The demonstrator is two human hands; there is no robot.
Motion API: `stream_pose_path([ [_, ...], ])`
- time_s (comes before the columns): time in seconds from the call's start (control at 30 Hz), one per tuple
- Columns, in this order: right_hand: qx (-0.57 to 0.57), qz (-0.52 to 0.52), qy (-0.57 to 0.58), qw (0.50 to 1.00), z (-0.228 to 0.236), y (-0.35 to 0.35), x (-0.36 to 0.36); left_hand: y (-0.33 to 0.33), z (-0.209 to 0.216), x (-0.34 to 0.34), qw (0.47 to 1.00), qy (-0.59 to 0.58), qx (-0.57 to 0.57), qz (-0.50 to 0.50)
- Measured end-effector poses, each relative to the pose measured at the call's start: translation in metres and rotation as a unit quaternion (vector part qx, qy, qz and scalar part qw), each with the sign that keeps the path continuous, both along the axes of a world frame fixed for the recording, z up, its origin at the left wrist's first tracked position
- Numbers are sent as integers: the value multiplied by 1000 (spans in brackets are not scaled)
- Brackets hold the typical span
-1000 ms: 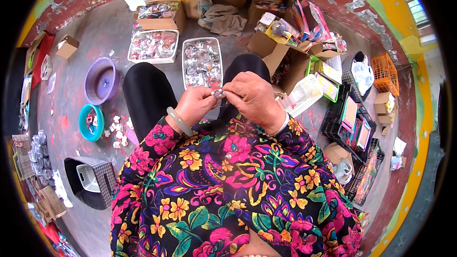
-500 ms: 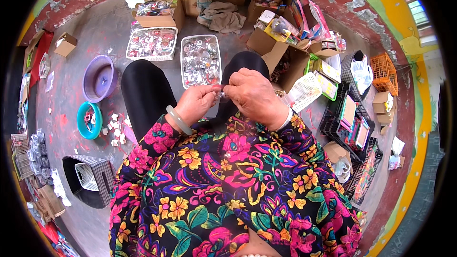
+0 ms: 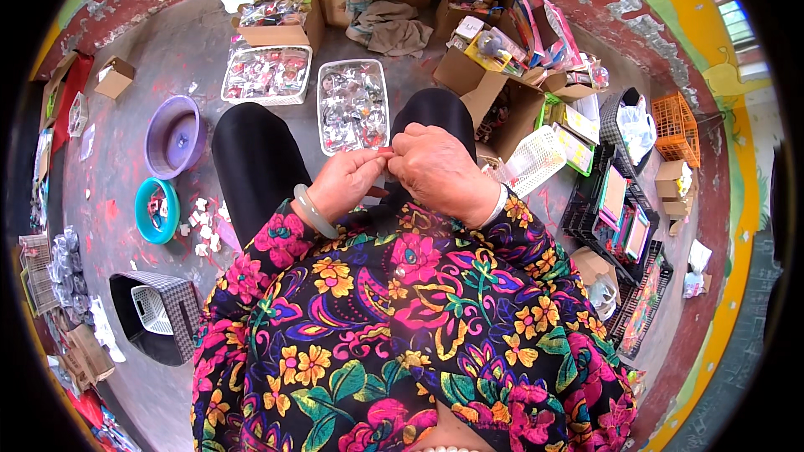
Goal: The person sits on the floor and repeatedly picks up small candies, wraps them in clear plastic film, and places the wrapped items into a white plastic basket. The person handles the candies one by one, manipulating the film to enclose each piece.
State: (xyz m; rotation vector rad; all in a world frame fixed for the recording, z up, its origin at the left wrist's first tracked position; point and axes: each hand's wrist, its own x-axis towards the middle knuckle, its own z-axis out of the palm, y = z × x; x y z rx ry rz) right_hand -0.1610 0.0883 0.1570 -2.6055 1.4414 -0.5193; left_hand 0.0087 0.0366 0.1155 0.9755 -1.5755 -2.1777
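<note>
The left hand (image 3: 345,182) and right hand (image 3: 444,174) pinch a small red thing (image 3: 385,151); it sits between their fingertips, partly hidden; a white basket (image 3: 352,62) lies beyond the grip.

Floral black sleeves (image 3: 280,243), pale bangle (image 3: 311,216)

The frame's centre shows two hands (image 3: 346,182) (image 3: 444,172); upper centre, two packet-filled white baskets (image 3: 285,100) (image 3: 321,109); left, one purple basin (image 3: 172,149) and one teal basin (image 3: 157,235); upper right, one orange crate (image 3: 677,149).

Grey floor (image 3: 117,146), purple basin (image 3: 178,136), teal basin (image 3: 157,234)
</note>
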Motion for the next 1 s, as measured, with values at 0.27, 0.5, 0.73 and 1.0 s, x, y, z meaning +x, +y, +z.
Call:
stream_pose_path([
  [0.27,17,-22,-87,996,-1,-3,2,-6,-5,6,991,60,121,6],
  [0.5,11,-9,-99,995,12,-7,-4,-4,8,6,994,86,55,-46],
  [0.73,31,54,-93,994,13,-9,4,-7,-9,11,989,110,57,-78],
  [1.0,61,-81,-336,936,3,-12,-21,-10,-6,11,989,97,105,47],
])
